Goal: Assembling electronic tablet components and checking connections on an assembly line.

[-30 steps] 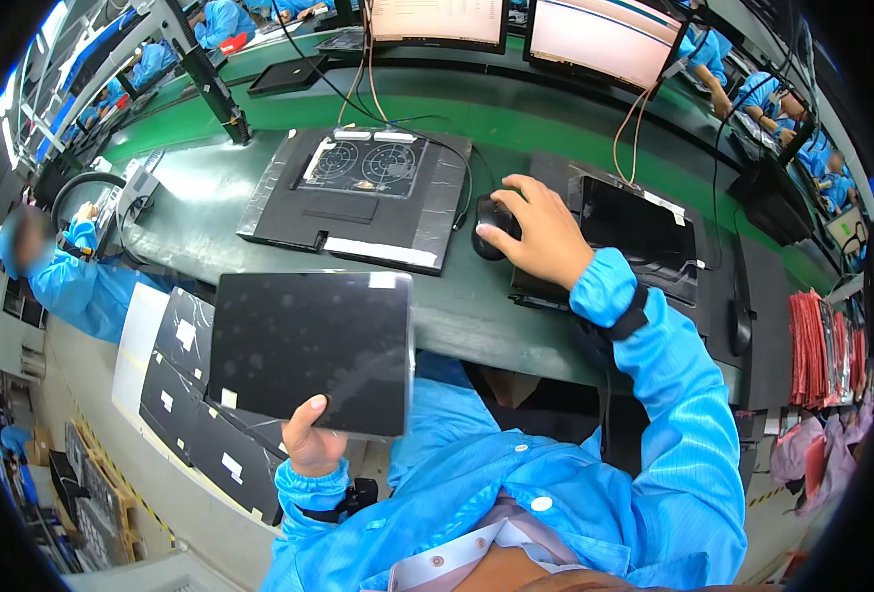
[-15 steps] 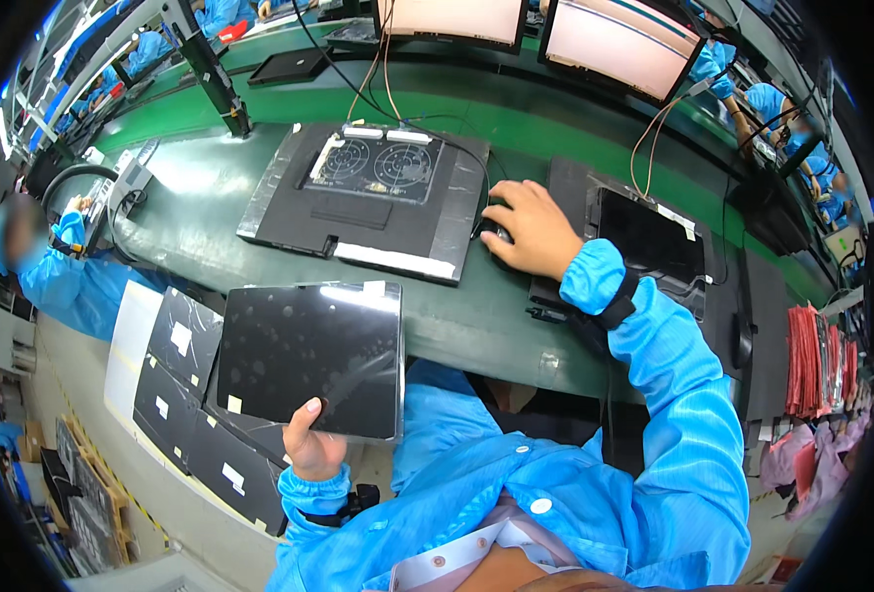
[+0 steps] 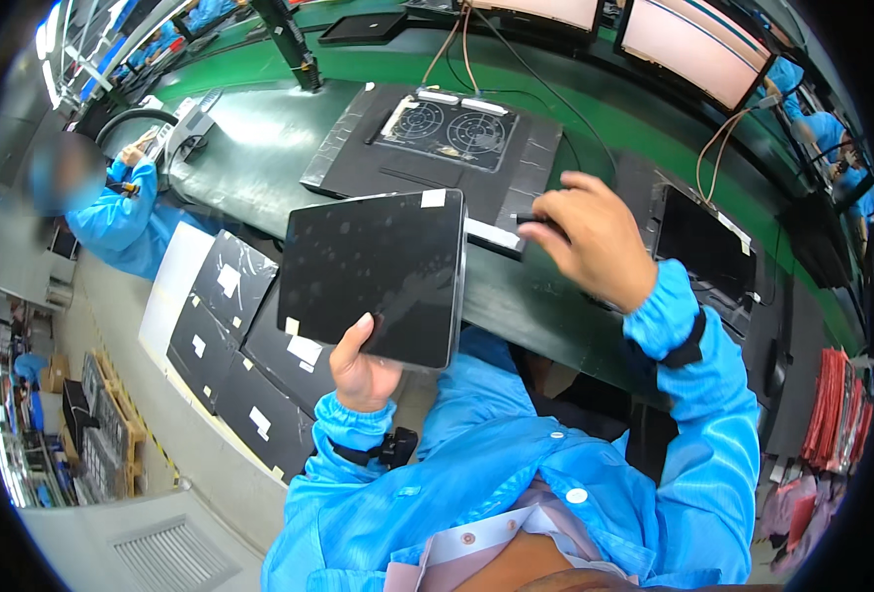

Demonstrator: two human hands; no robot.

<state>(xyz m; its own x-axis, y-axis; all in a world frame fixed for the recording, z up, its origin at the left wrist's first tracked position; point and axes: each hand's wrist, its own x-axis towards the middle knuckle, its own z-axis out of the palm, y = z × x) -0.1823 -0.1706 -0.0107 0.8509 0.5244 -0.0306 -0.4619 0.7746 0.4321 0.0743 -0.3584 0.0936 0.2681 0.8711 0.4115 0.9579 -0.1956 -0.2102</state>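
Observation:
My left hand (image 3: 366,377) grips a black glass-faced tablet (image 3: 373,271) by its near edge, thumb on the screen. White stickers sit at two of its corners, and faint smudges mark the glass. To the right, my right hand (image 3: 600,242) pinches a small black cable plug (image 3: 532,218) between thumb and fingers, its tip toward the tablet's right edge but apart from it. A thin black cable (image 3: 575,109) hangs down behind this hand. Beyond the tablet lies a black padded board (image 3: 348,163) carrying a sheet with two round target patterns (image 3: 447,130).
Several black panels with white labels (image 3: 259,422) lie on a stand at the left. A dark screen device (image 3: 705,242) rests on the green bench (image 3: 244,143) at right, near red sheets (image 3: 836,409). Monitors (image 3: 693,49) stand behind. A co-worker in blue (image 3: 111,227) sits at left.
The right hand has risen off the bench with the plug between its fingers and come nearer the tablet's right side. The left hand still holds the tablet. My view has shifted leftward and down.

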